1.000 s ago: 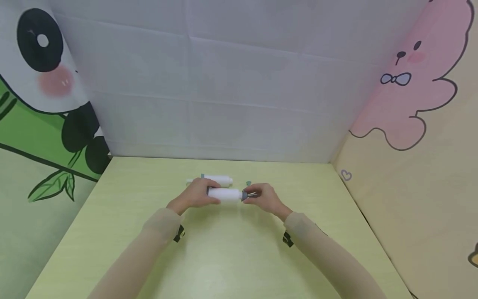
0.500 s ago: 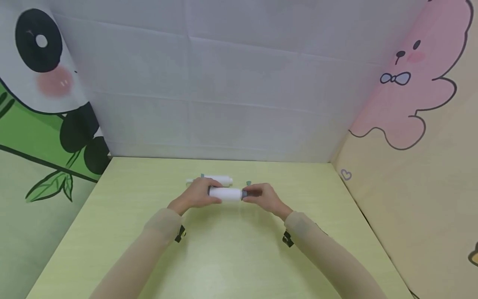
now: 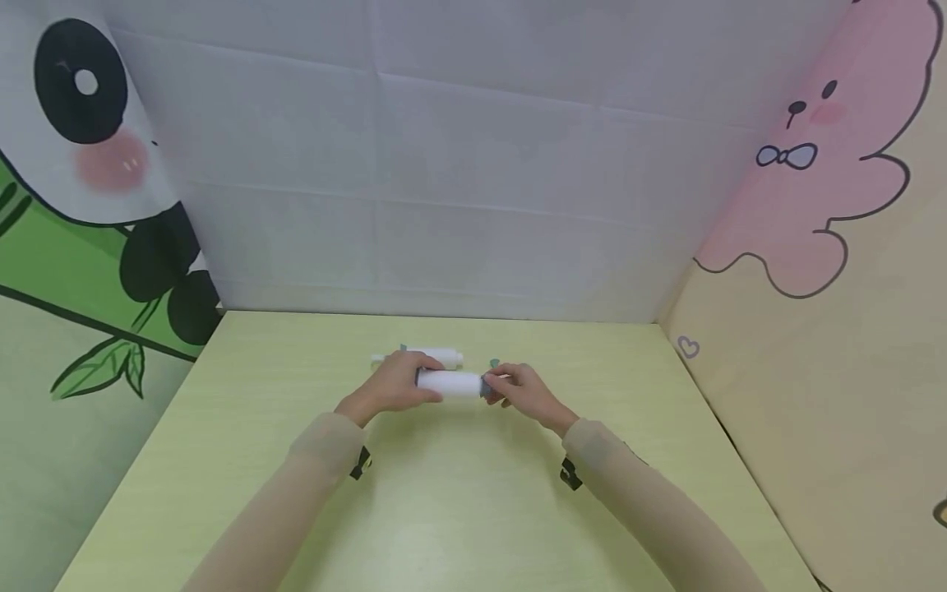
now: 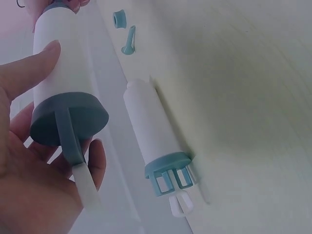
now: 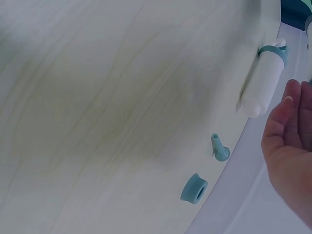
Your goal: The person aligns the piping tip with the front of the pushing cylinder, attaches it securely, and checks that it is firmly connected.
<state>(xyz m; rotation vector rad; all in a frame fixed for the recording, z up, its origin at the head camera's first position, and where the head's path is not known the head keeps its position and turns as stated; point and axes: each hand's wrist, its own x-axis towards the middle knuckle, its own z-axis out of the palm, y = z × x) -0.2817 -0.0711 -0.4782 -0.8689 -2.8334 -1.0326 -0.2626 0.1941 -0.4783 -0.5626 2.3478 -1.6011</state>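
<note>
One tube point(image 3: 451, 384) is held sideways above the surface point(image 3: 444, 510): the left hand point(image 3: 395, 382) grips its body, probably to steady it, while the right hand point(image 3: 527, 393) pinches its grey end point(image 3: 485, 388). Farther lie another tube point(image 4: 151, 124), a nozzle point(image 4: 129, 44) and a ring point(image 4: 120, 19), apparently aside to leave room.

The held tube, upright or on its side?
On its side: the head view shows the tube running crosswise between left hand and right hand.

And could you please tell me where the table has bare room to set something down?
The table is bare between the left sleeve and right sleeve, and from each sleeve out to the side walls. It is crowded around the hands: held tube, lying tube, teal nozzle and teal ring.
</note>
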